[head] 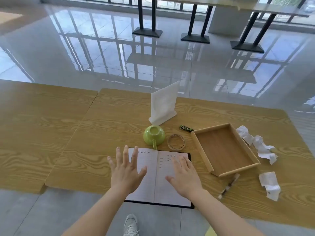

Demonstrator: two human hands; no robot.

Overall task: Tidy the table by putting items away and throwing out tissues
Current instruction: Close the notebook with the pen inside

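Note:
An open notebook [157, 169] with lined pages lies at the table's near edge. My left hand [126, 169] hovers over its left page with fingers spread, holding nothing. My right hand [185, 176] is spread over the right page, also holding nothing. Behind the notebook a green cup [154, 135] lies upside down, with a tape ring [176, 142] beside it. A wooden tray [223, 149] with nothing in it sits to the right. Crumpled tissues lie beyond the tray [255, 142] and near the front right edge [270, 184]. A pen [230, 185] lies just in front of the tray.
A white napkin holder [163, 104] stands at the table's far side. A small dark green packet [186, 128] lies between it and the tray. The wooden table [68, 133] stretches left. Glossy floor and black table legs [146, 17] lie beyond. A shoe [130, 224] shows below.

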